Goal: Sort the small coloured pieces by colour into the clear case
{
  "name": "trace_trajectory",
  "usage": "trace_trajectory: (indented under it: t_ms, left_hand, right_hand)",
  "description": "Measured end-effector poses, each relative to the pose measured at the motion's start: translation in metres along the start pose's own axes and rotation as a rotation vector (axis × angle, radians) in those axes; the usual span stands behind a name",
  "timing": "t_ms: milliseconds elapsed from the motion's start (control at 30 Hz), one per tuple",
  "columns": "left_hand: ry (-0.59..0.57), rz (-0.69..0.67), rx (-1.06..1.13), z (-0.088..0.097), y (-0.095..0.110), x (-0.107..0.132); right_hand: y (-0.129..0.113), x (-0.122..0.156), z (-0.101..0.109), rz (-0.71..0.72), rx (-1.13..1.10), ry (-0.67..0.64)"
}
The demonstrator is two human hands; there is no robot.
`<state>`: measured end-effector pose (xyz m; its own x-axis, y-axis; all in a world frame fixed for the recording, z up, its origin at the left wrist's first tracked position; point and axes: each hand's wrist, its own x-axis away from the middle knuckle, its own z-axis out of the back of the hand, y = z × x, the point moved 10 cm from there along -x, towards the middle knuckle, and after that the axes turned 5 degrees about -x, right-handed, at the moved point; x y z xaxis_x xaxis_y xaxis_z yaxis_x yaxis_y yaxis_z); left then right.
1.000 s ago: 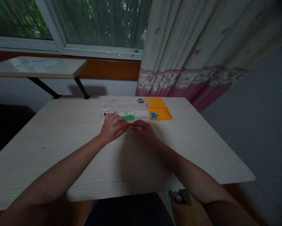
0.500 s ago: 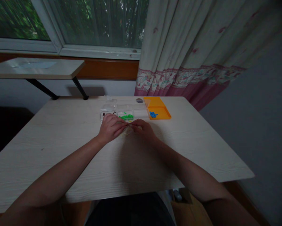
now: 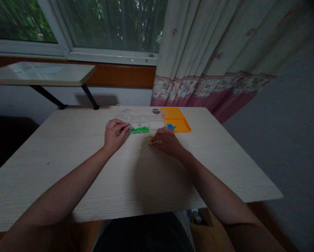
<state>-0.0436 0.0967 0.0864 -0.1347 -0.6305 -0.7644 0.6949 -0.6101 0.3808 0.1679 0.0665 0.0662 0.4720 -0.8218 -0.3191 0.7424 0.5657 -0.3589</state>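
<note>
My left hand (image 3: 114,134) is over the leftmost clear compartment, its thumb and fingertips brought together; anything between them is too small to make out. Beside it, a clear plastic box (image 3: 133,132) holds many small green pieces (image 3: 140,129). My right hand (image 3: 168,140) rests low over the table, fingertips pinched among small yellow and pale pieces (image 3: 146,139) scattered on the wood. Whether a piece is between those fingers cannot be seen. An orange open case (image 3: 184,125) stands just beyond the right hand, with small blue pieces (image 3: 171,126) in its left corner.
Clear lids (image 3: 140,118) stand open behind the compartments, and a dark round disc (image 3: 156,111) lies near the table's back edge. A raised shelf (image 3: 49,78) on black legs is at the back left. A patterned curtain (image 3: 193,84) hangs behind the table (image 3: 107,189).
My hands were together in front of the green pieces and have separated. The left moved left to the leftmost compartment; the right shifted slightly right, and yellow pieces now show beside it.
</note>
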Motion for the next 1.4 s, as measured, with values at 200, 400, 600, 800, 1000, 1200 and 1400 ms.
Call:
trace_trajectory:
  t_ms: [200,400,600,800,1000,1200,1400]
  left_hand:
    - [0.046,0.099,0.059,0.001,-0.018,0.0]
    - [0.027,0.102,0.048,-0.002,-0.019,0.0]
    - [0.007,0.112,0.022,-0.004,-0.02,0.0]
    - [-0.004,0.167,-0.073,-0.003,-0.035,-0.001]
    - [-0.047,0.212,-0.113,-0.009,-0.049,0.002]
    - [-0.106,0.215,-0.176,-0.017,-0.056,0.005]
    - [-0.115,0.181,-0.191,-0.017,-0.05,0.004]
  right_hand:
    - [-0.008,0.001,-0.004,0.024,0.114,-0.099]
    - [-0.011,-0.001,-0.015,0.02,0.177,-0.164]
    - [-0.009,-0.001,-0.014,0.022,0.17,-0.132]
    - [-0.009,-0.002,-0.013,0.036,0.148,-0.09]
    - [-0.015,-0.001,-0.012,0.086,0.121,-0.023]
    - [-0.014,-0.002,-0.009,0.075,0.085,0.034]
    - [-0.009,-0.002,-0.006,0.024,0.028,0.099]
